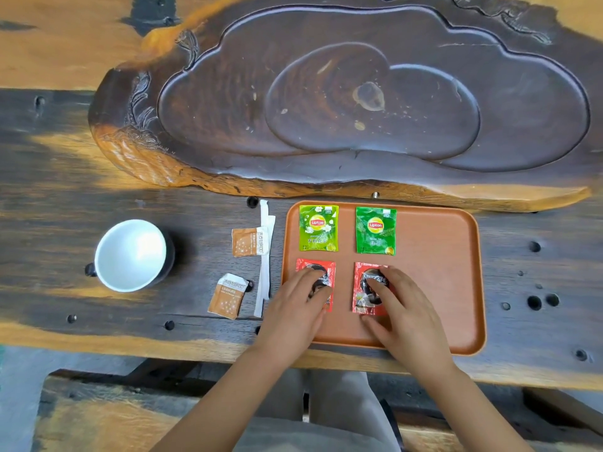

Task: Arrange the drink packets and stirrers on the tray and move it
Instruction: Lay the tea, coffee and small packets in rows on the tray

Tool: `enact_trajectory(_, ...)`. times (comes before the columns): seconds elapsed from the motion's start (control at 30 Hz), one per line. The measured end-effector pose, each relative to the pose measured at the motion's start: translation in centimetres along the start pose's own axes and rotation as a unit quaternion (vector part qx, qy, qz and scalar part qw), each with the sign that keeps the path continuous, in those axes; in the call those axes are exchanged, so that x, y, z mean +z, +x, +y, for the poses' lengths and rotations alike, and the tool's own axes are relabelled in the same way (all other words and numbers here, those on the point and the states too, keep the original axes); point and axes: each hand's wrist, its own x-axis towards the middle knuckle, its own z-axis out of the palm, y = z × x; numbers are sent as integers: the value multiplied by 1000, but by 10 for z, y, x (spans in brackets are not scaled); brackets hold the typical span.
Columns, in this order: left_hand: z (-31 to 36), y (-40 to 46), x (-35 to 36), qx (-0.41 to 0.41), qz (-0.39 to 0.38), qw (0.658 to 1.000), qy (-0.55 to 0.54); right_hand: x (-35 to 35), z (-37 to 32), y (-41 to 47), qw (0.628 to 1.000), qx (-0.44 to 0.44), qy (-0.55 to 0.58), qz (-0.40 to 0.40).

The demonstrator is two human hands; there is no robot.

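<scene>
An orange-brown tray [440, 275] lies on the dark wooden table. On its left part lie two green Lipton packets, one light green [318, 228] and one darker green [376, 230], with two red coffee packets below them. My left hand [298, 303] rests with its fingers spread flat on the left red packet [329, 272]. My right hand [403, 309] presses its fingers on the right red packet [363, 288]. Left of the tray lie two paper-wrapped stirrers [265, 256] and two brown sugar packets, an upper one [249, 242] and a lower one [227, 295].
A white cup [132, 255] stands on the table at the left. A large carved dark wooden tea board [359, 102] fills the table behind the tray. The table's front edge runs just below the tray, with a bench under it.
</scene>
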Motion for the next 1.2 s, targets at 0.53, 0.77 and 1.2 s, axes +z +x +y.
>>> enact_trajectory(0.53,2,3,-2,-19,13,999,-37,-3,-6,7,1000,12,-14,21)
enact_trajectory(0.77,-26,-32,-48,-120,159,977,-81,-14,-44,34,995,-9,27,93)
enact_trajectory(1.2,-81,-60,-55,-267,27,961,64,41,-135,146,982,-176,-68,-24)
